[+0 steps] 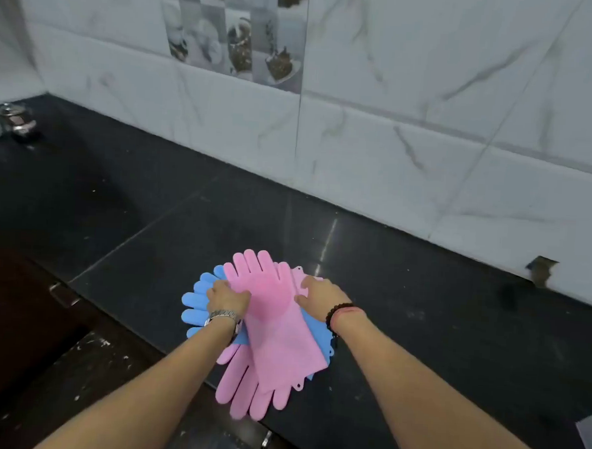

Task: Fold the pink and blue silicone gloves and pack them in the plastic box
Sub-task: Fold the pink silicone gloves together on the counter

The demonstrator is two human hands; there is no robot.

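I have both hands on the glove pile, which lies on the dark desk [421, 299] close to its near edge, well apart from the back wall. My left hand [227, 298] has its fingers curled onto the left edge of the upper pink glove [269, 312], seemingly pinching it where it overlaps the blue glove [194, 308]; my right hand [320, 294] lies on the right edge of the same glove, fingers spread and bent downward, and whether it presses or pinches I cannot tell. A second pink glove [244, 390] lies beneath, its finger ends overhanging the near edge. To fold well, I judge that the upper glove should first be squared over the others, then turned across its middle with one hand pinning the crease, since silicone likely springs back. The plastic box cannot be identified with certainty; a pale translucent corner [590, 442] shows at the desk's right near corner. Marbled white wall tiles [431, 94] rise behind, with a pictured tile panel [236, 32], and a small metal-lidded jar [17, 122] stands at the far left corner.
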